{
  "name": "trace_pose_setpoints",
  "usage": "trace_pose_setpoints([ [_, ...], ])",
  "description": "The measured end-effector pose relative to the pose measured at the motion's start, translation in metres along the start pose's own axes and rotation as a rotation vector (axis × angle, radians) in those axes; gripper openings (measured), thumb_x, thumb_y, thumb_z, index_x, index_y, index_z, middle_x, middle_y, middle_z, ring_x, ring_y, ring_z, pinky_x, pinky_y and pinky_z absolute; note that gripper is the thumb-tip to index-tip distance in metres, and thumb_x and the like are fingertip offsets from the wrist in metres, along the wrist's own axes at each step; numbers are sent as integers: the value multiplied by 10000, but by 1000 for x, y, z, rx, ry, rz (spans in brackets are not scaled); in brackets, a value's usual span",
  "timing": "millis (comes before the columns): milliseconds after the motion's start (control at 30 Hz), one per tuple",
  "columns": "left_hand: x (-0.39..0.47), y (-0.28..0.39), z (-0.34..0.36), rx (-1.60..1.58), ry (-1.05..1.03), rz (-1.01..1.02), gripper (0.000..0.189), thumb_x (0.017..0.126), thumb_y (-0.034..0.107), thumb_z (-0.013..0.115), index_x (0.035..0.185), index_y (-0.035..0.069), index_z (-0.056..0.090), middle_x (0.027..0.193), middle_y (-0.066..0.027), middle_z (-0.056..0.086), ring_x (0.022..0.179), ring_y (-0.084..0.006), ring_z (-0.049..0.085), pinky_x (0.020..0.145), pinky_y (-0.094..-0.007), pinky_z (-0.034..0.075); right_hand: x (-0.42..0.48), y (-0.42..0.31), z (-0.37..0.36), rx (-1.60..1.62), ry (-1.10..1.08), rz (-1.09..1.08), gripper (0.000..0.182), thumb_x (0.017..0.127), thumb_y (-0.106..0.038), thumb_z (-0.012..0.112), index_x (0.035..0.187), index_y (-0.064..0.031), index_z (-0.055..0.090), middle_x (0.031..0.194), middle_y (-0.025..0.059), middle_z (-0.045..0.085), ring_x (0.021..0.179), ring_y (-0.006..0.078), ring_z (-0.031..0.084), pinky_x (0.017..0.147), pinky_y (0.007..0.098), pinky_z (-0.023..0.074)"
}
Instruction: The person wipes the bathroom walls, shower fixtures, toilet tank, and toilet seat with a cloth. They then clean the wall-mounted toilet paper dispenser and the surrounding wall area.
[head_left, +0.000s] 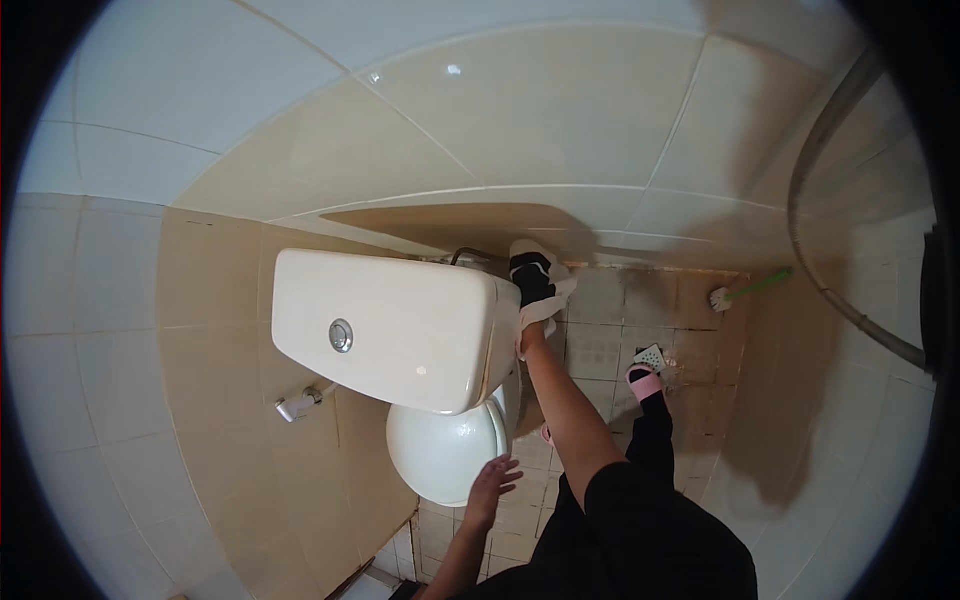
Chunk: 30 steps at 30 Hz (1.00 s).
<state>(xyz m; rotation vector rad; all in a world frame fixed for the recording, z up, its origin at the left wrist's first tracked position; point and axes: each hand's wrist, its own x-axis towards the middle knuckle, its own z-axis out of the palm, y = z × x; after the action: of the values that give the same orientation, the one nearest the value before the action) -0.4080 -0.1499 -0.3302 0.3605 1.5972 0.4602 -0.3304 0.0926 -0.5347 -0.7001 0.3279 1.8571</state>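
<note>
Before me stands a white toilet, its cistern (375, 322) topped by a round chrome flush button (341, 335). The toilet lid (442, 450) is down. My right arm reaches along the cistern's right end, towards the wall. There my right hand (532, 337) holds a bunched white and black cloth (534, 281); the cloth hides most of the fingers. My left hand (495, 484) hangs with fingers apart at the lid's right edge, holding nothing. Whether it touches the lid I cannot tell.
A bidet sprayer (296, 405) is on the tiled wall left of the toilet. A green-handled brush (757, 285) lies by the far right corner. A floor drain cover (649, 358) is beside my pink slipper (645, 384). A grey hose (806, 187) loops down at the right.
</note>
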Motion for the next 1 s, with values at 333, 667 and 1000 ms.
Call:
trace_pose_setpoints([
  [333, 2, -36, -11, -56, 19, -30, 438, 904, 300, 405, 1234, 12, 390, 1168, -134, 510, 1022, -222, 537, 843, -332, 411, -45, 63, -34, 252, 167, 132, 467, 883, -460, 364, 1170, -113, 490, 1135, 36, 539, 1040, 200, 504, 909, 307, 397],
  [667, 1, -42, -10, -142, 42, 39, 436, 882, 282, 440, 1215, 6, 392, 1126, -129, 524, 978, -223, 548, 807, -331, 426, -128, 125, -67, 14, 87, -160, 313, 913, -375, 361, 1040, -131, 511, 955, 1, 547, 885, 133, 525, 776, 292, 438],
  [1000, -4, -58, 1, -181, 86, 24, 454, 894, 291, 415, 1240, 1, 367, 1140, -150, 519, 999, -240, 544, 820, -333, 419, 26, -16, 13, -382, -129, -472, 292, 918, -307, 355, 1014, -108, 544, 951, 33, 570, 885, 150, 531, 768, 302, 429],
])
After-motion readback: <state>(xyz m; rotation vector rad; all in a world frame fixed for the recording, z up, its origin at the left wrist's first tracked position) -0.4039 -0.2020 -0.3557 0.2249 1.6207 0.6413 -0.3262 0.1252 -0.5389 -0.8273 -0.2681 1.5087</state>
